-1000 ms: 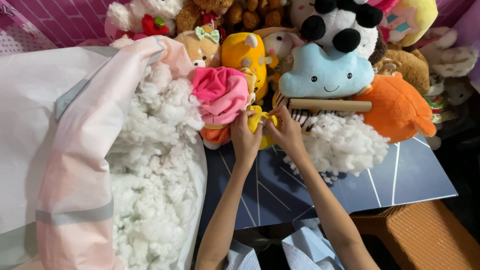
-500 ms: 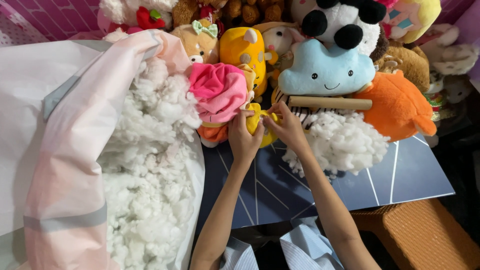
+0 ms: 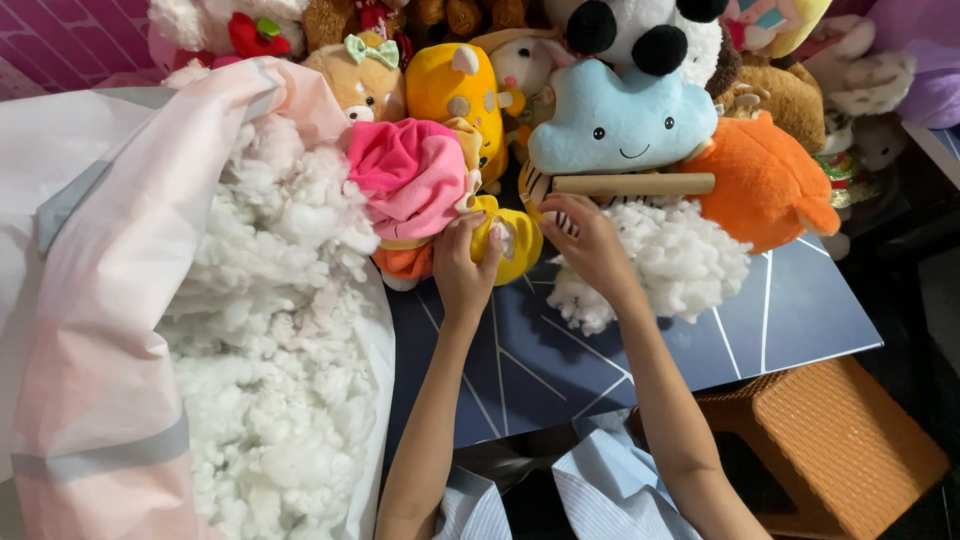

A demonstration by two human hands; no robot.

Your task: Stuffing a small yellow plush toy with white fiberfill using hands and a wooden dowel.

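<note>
Nearest the camera, a large pink-and-white plastic bag [image 3: 110, 300] lies open on the left, spilling loose white fibre stuffing [image 3: 270, 380] onto the dark blue tabletop with thin white lines [image 3: 620, 340]. Just beyond, the left hand [image 3: 462, 262] closes its fingers around the small yellow plush toy with a pink fabric cap [image 3: 440, 205], which rests on the table's far edge against the bag's mouth. The right hand [image 3: 590, 240] sits just beside it, fingers curled and pinched as if on a tuft; whether it truly grips anything I cannot tell. A smaller heap of white stuffing [image 3: 670, 265] lies touching that hand's far side, with a wooden stick [image 3: 632, 184] laid across above it. To do this well, judging from the pose, the left hand should keep the toy's opening steady and facing the right, which should feed small tufts rather than clumps. Behind are a pale blue cloud-shaped cushion [image 3: 620, 125], an orange plush [image 3: 765, 185] and more soft toys.
</note>
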